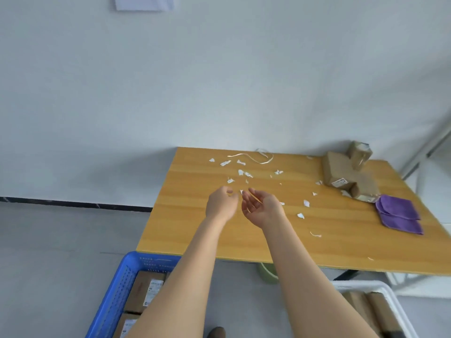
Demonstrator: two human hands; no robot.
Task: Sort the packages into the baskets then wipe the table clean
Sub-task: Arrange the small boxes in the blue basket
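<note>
"Packages (341, 172) on the table (195, 230): position?"

"Noted at two o'clock of the tabletop. It is a cluster of brown cardboard boxes touching one another. One bears a white label, and one taped box stands at the back. A folded purple cloth (397, 213) lies just beside them, at three o'clock."

"Baskets?"

"Both are on the floor at the near side. Blue basket (114, 289) at seven o'clock, holding labelled boxes (146, 291). White basket (390, 295) at five o'clock, holding brown parcels (380, 311)."

"Surface condition?"

"Torn paper scraps (240, 172) are scattered from the centre out toward twelve and four o'clock. A pale strip (264, 158) lies looped at the twelve o'clock edge."

"Hands?"

"From where I stand, both are over the centre of the table, close together and well apart from the cluster of boxes. Left hand (220, 203) shows its back, fingers curled toward the thumb; whether it pinches a scrap I cannot tell. Right hand (262, 208) is turned palm up, fingers loosely cupped, the grip released. One small scrap shows in the gap between the two hands; whether it lies on the wood or is held I cannot tell."
</note>
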